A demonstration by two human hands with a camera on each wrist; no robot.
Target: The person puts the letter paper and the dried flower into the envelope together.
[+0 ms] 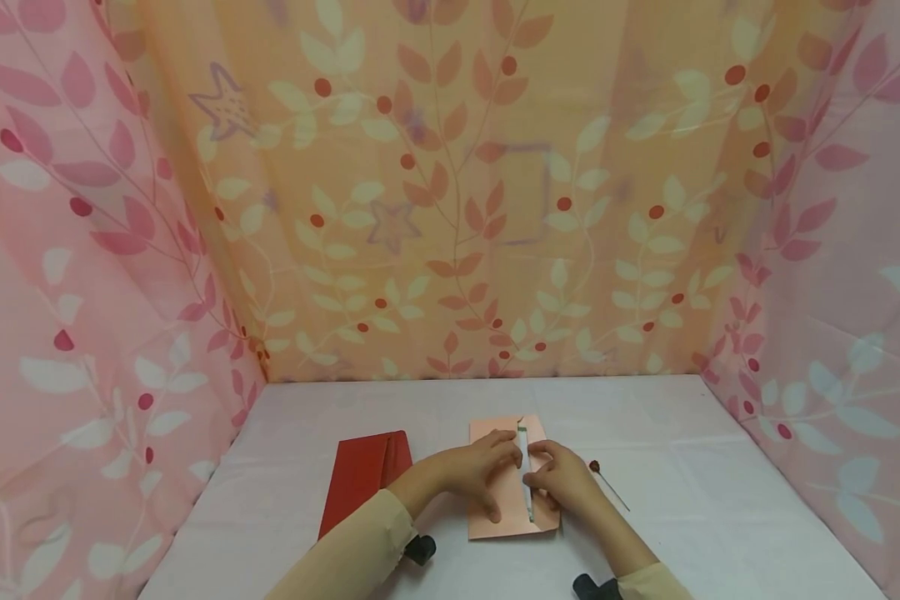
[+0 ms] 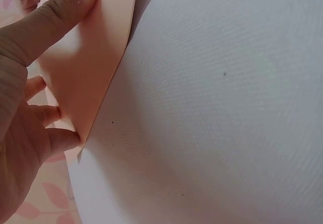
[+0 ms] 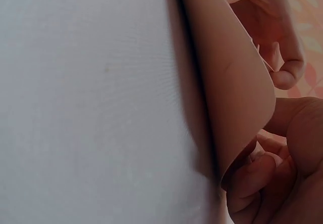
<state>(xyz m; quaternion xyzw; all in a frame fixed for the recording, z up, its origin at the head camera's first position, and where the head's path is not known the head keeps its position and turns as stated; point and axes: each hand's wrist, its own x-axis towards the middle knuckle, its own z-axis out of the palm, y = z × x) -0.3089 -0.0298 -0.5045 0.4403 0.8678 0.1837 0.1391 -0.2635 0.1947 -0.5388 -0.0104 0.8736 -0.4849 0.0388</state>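
A pale pink envelope lies on the white table, with a slim white paper strip with greenish ends showing along its opening. My left hand spreads over the envelope's left part, thumb low on the paper and fingertips by the opening. In the left wrist view that thumb lies along the pink paper. On the other side, my right hand pinches the envelope's right flap with curled fingers. The right wrist view shows this flap bowed up, its underside towards the camera, with fingers at its lower end.
A red folder-like envelope lies on the left, partly behind the left forearm. To the right of the right hand is a thin stick with a dark red-brown head. Patterned curtains surround the table at the back and sides.
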